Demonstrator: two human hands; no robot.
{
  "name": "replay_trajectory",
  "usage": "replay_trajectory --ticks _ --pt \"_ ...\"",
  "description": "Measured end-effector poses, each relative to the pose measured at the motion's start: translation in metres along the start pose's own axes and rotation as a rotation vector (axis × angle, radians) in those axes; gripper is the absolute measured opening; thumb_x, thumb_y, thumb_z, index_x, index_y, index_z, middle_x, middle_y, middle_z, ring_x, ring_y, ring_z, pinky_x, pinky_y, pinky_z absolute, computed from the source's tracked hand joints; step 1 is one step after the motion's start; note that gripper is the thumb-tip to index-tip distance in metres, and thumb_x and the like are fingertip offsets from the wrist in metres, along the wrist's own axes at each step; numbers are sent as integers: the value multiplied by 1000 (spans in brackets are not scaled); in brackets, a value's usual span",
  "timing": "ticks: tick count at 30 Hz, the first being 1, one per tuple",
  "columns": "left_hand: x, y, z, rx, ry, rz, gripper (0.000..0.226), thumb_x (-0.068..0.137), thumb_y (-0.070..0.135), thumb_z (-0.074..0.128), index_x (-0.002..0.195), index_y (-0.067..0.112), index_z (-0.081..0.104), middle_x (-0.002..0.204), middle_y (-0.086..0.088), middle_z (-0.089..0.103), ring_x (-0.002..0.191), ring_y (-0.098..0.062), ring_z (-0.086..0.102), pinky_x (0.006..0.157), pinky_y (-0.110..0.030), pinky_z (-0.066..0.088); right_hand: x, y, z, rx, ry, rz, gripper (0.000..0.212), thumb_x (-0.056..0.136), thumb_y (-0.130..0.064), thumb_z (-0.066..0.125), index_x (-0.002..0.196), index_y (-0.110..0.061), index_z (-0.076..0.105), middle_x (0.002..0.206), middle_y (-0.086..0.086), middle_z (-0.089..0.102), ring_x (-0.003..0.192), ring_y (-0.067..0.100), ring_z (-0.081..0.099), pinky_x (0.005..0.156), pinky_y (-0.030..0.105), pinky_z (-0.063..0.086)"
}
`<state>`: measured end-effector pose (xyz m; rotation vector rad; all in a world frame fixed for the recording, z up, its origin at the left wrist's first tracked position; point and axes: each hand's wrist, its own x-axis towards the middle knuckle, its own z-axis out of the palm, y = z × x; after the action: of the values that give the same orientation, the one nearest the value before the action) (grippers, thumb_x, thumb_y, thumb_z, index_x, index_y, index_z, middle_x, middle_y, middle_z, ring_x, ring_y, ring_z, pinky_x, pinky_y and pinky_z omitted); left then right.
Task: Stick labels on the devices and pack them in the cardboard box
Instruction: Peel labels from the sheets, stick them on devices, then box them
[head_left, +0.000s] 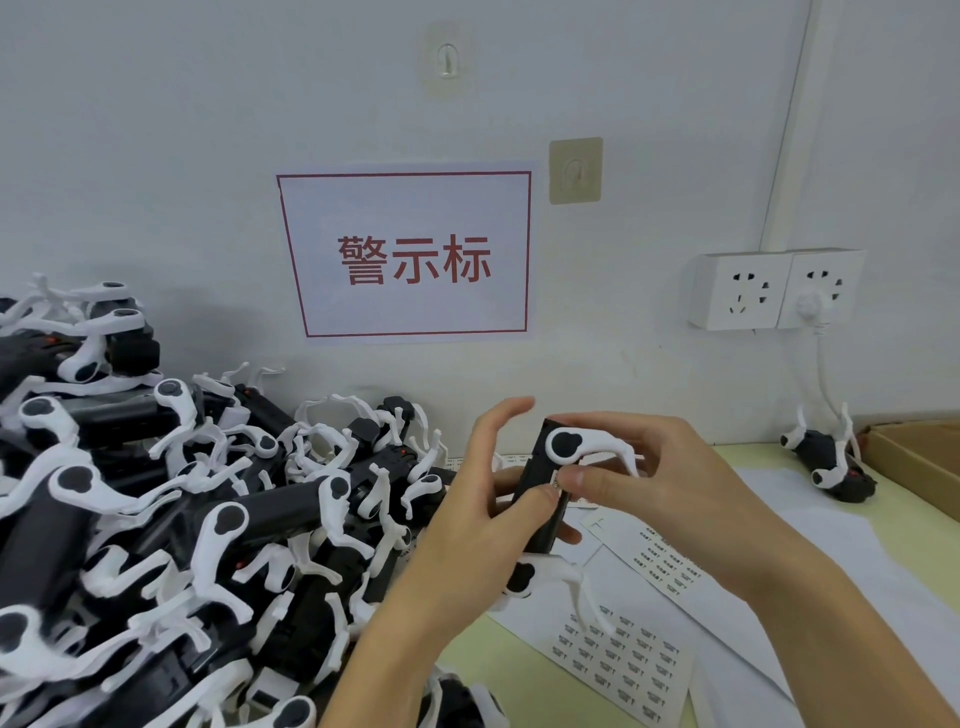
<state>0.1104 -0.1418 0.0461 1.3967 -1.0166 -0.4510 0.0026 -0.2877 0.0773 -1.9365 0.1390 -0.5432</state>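
Person at the surface (519, 670), both hands raised over it. Left hand (483, 525) grips a black device (540, 499) upright, thumb curled across its front, fingers wrapped behind; the index finger lifts clear above. White curved arms with dark round pads stick out from the device at top and bottom. Right hand (639, 478) reaches in from the right, thumb and forefinger pinching a small label (557, 482) against the device's side face, the other fingers curled over the upper white arm. Below the hands, on the surface, lie label sheets (618, 660) printed with rows of small dark marks, resting on plain white paper. To the left, a big heap of devices (171, 519), black bodies and white arms tangled together, piled against the wall and reaching the near edge. One more finished-looking device (826, 457) lies well apart on the right, near the cardboard box (914, 457), of which only a corner shows at the frame edge. On the wall: a red-bordered sign (410, 254) with red characters, two adhesive hooks, a double socket (774, 288) with a white plug and cable hanging down.
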Motion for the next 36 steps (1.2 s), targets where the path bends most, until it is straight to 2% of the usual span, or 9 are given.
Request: replay_trajectory --ticks 8,10,13,16,19,21,25,31,36 --pt "4 -8 -3 0 181 -116 49 75 52 67 121 39 54 106 4 72 94 -10 70 81 -27 56 8 9 9 99 215 -39 26 87 -25 73 110 -36 71 103 -15 74 97 3 69 89 30 53" --pt "7 -11 -2 -135 306 -131 48 80 52 73 119 31 54 103 0 70 91 -15 72 81 -34 59 11 12 14 165 326 -40 25 86 -30 73 110 -37 69 101 -16 72 94 2 68 79 24 57" --pt "10 -9 0 -364 409 -131 38 88 38 68 115 15 56 96 -9 71 83 -24 72 67 -32 57 15 16 24 241 450 -20 26 87 -37 71 111 -40 65 101 -18 69 87 -2 68 65 14 55" --pt "11 -11 0 -408 459 -97 28 92 34 65 110 12 61 106 -19 70 90 -31 71 74 -38 56 17 18 30 253 432 -27 28 87 -40 69 114 -46 61 99 -25 66 85 -2 67 64 16 56" --pt "11 -11 -1 -402 500 -56 24 93 32 65 107 12 64 109 -20 69 101 -41 68 89 -50 55 17 18 29 261 399 -40 27 89 -38 68 114 -47 61 100 -27 66 86 -1 67 63 14 54" --pt "10 -10 -1 -391 510 -38 25 91 32 66 106 12 64 109 -20 68 102 -43 67 91 -52 54 17 18 28 262 385 -41 27 90 -38 67 114 -48 61 100 -27 66 86 -2 66 63 13 54" --pt "10 -8 0 -372 512 -3 38 78 43 69 104 15 66 104 -16 69 100 -41 68 87 -47 55 15 17 24 232 366 -33 26 90 -38 67 113 -48 61 98 -25 67 87 -1 66 66 16 56" --pt "9 -9 -1 -300 501 71 31 77 49 67 100 27 69 107 -12 69 99 -34 70 85 -40 58 13 17 17 199 330 -2 29 88 -31 69 112 -46 61 106 -18 69 94 6 68 83 32 55" --pt "11 -9 -1 -234 515 128 28 83 49 68 104 30 67 102 -6 71 96 -29 70 79 -29 58 11 14 16 158 328 1 32 86 -34 72 112 -46 60 102 -17 70 80 -4 66 74 22 46"
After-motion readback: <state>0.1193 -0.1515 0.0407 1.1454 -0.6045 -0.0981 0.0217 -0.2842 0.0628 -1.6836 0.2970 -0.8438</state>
